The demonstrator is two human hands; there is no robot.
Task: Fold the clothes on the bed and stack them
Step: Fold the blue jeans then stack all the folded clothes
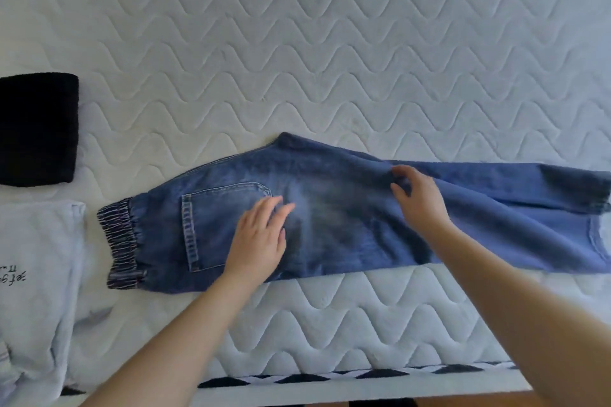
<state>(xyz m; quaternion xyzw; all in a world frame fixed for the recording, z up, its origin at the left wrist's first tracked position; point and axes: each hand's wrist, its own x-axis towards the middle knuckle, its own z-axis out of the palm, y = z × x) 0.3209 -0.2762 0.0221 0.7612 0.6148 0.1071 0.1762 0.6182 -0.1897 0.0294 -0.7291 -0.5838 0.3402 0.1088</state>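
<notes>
While the left hand [256, 238] lies flat with straight fingers on the jeans [330, 218], the right hand [418, 196] pinches the denim farther right on the bed [330, 43].

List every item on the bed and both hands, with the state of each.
jeans: folded lengthwise, laid flat, waistband to the left.
black garment: folded, lying flat.
white garment: rumpled, unfolded.
left hand: open, resting flat on the jeans.
right hand: fingers loosely curled over the leg fabric; grip unclear.
</notes>
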